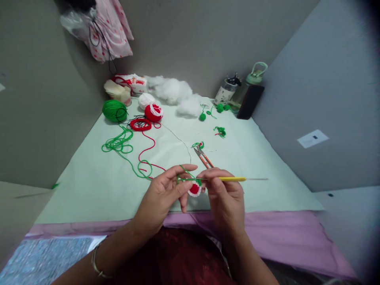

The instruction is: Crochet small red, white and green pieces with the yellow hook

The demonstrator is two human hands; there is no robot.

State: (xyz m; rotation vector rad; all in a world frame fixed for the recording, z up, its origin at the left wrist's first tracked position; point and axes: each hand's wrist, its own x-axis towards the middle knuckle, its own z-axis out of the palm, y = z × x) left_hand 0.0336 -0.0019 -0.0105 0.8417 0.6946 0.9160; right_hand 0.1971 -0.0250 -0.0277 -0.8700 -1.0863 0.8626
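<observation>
Near the table's front edge, my left hand [168, 188] pinches a small round crochet piece [194, 189] with a red middle, a white ring and green stitches along its top. Green yarn [185, 171] runs over the raised left index finger. My right hand [224, 192] is closed around a crochet hook [234, 179] with a yellow handle, held level, its hooked end at the green stitches. Just beyond the hands lie thread snips [204, 158] with orange handles, their blades pointing away, touching a small green and red piece [201, 145].
At the back left stand a green yarn ball [114, 110], a red and white ball [153, 113] and loose green strands [118, 143]. White stuffing [173, 91] lies along the back wall. A bottle [254, 79], a dark phone-like slab [251, 102] and a patterned cup [225, 92] stand back right.
</observation>
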